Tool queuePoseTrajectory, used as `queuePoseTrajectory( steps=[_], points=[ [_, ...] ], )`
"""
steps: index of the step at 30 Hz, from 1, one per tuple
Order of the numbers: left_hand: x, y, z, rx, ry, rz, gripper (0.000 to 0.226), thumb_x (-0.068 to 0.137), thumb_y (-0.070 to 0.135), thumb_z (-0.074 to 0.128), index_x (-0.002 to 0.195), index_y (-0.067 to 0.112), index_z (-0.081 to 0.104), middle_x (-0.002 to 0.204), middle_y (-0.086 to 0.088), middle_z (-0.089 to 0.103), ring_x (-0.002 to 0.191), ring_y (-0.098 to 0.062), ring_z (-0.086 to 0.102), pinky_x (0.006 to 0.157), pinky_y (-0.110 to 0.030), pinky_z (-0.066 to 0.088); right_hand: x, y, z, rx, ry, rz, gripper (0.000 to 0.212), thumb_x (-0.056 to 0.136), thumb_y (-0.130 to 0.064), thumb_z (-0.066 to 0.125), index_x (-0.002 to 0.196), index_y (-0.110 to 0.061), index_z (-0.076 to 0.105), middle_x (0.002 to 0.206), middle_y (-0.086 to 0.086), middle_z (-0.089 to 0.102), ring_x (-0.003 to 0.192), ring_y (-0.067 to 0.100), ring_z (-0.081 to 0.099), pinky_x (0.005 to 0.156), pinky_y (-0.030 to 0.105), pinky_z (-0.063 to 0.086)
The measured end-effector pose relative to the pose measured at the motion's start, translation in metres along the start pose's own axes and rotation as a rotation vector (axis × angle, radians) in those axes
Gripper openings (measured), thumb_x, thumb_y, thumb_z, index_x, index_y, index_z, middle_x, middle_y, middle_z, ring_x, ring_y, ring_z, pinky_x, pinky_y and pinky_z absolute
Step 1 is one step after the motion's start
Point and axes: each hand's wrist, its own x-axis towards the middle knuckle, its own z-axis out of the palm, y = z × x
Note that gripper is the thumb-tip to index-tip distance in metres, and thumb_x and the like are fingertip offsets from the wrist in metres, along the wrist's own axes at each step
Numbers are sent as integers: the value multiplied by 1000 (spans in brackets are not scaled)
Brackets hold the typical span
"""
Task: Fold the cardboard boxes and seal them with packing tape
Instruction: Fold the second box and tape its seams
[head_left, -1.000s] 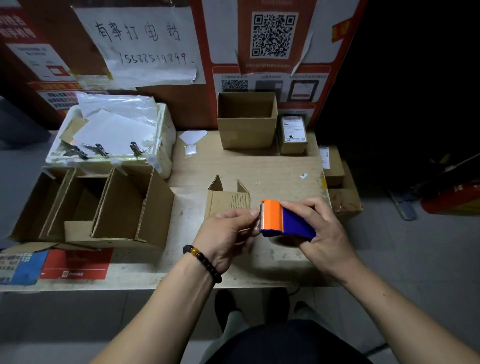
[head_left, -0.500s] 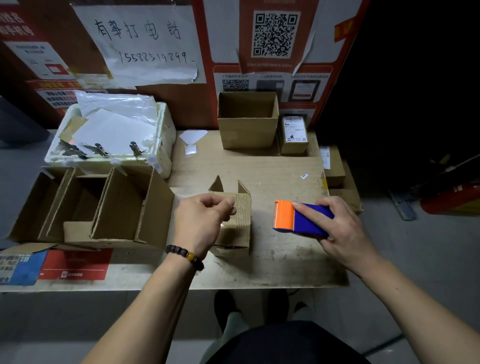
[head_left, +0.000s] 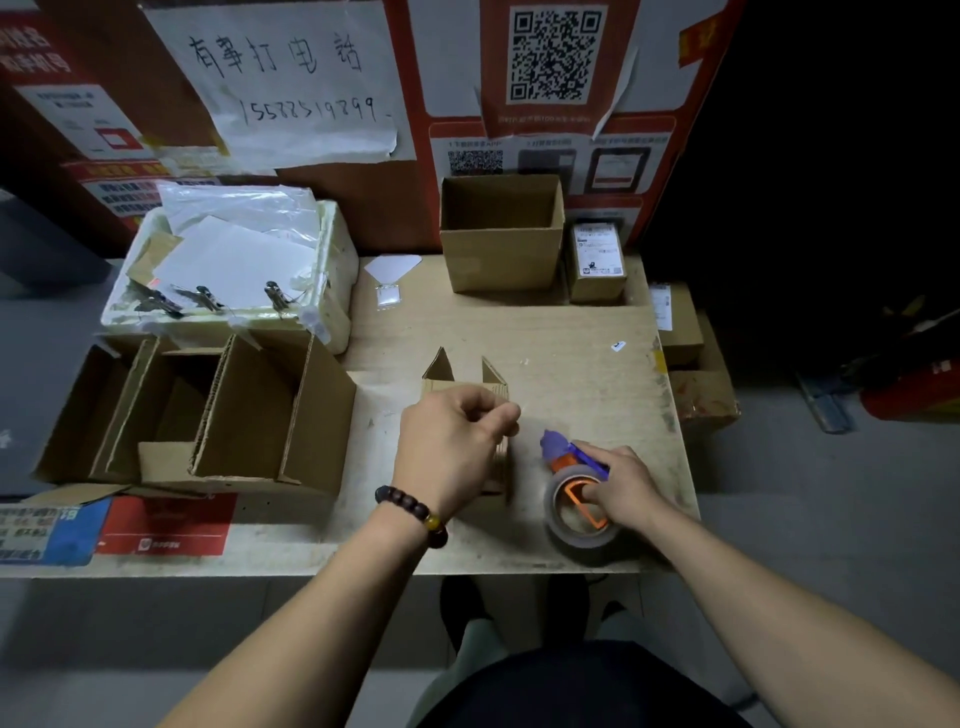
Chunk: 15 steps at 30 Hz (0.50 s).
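A small cardboard box (head_left: 501, 457) lies on the wooden table (head_left: 571, 338) in front of me, with two pointed flaps (head_left: 462, 369) sticking up at its far end. My left hand (head_left: 449, 449) hovers over the box with fingers curled; its fingertips seem to pinch something thin, probably a tape end, which is too small to make out. My right hand (head_left: 621, 486) grips the orange and blue tape dispenser (head_left: 574, 460), which rests on the table to the right of the box with its tape roll (head_left: 576, 512) facing up.
Large open cardboard boxes (head_left: 208, 415) stand at the left. A white foam tray (head_left: 332, 291) of papers and clips lies behind them. An open box (head_left: 501, 234) and a labelled parcel (head_left: 597, 262) stand at the back. More parcels (head_left: 696, 374) sit past the table's right edge.
My right hand has lowered the dispenser to the table near the front edge and turned it roll-up. My left hand has moved right, over the small box.
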Motion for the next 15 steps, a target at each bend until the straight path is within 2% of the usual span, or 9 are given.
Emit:
queuePoseTrajectory(
  steps=[3, 5, 6, 8, 10, 12, 14, 15],
  points=[
    [2, -6, -1, -43, -45, -30, 20, 90, 27, 77, 71, 22, 77, 69, 9, 75, 68, -8, 69, 72, -31, 59, 4, 5, 11, -116, -17, 55, 68, 89, -11, 71, 149, -35, 50, 127, 5, 48, 129, 29, 40, 109, 29, 33],
    [7, -11, -4, -62, -62, -52, 19, 91, 27, 77, 73, 21, 78, 71, 8, 76, 69, -8, 69, 75, -32, 60, 2, -2, 7, -83, 42, 66, 60, 90, -16, 69, 147, -30, 54, 137, 7, 48, 134, 28, 36, 112, 31, 30],
    [9, -13, -6, -75, -79, -60, 17, 91, 27, 78, 74, 21, 78, 72, 7, 76, 70, -9, 70, 76, -34, 60, -2, -12, 2, 17, 99, 22, 53, 92, -17, 66, 142, -28, 57, 138, 4, 47, 136, 25, 36, 114, 32, 30],
    [13, -15, -11, -70, -126, -48, 15, 90, 28, 78, 77, 21, 79, 74, 6, 77, 73, -10, 71, 79, -36, 61, -18, -46, -14, 350, 180, -179, 33, 96, -21, 59, 128, -27, 65, 135, -5, 54, 134, 12, 43, 117, 32, 35],
    [17, -15, -13, -44, -165, -20, 12, 90, 28, 79, 80, 22, 79, 75, 7, 77, 75, -10, 73, 80, -36, 61, -38, -88, -34, 598, 67, -402, 26, 102, -30, 57, 121, -18, 69, 128, -4, 65, 126, 4, 55, 109, 21, 42],
    [22, -14, -13, -63, -181, -4, 10, 89, 28, 79, 82, 21, 78, 75, 6, 77, 73, -8, 72, 77, -32, 60, -49, -116, -43, 659, -152, -507, 33, 100, -33, 58, 116, -7, 70, 115, 1, 72, 113, 5, 64, 96, 16, 47],
    [27, -16, -11, -101, -145, -6, 10, 89, 26, 80, 81, 20, 78, 73, 4, 77, 70, -9, 71, 73, -29, 58, -46, -126, -41, 655, -289, -456, 30, 88, -32, 69, 104, -7, 71, 96, 2, 72, 86, 11, 66, 75, 18, 50],
    [31, -19, -10, -107, -112, -18, 12, 89, 27, 80, 80, 20, 78, 74, 3, 77, 71, -13, 71, 73, -31, 58, -41, -125, -39, 670, -329, -385, 28, 84, -33, 75, 98, -9, 71, 88, 4, 69, 74, 16, 60, 65, 21, 46]
  ],
)
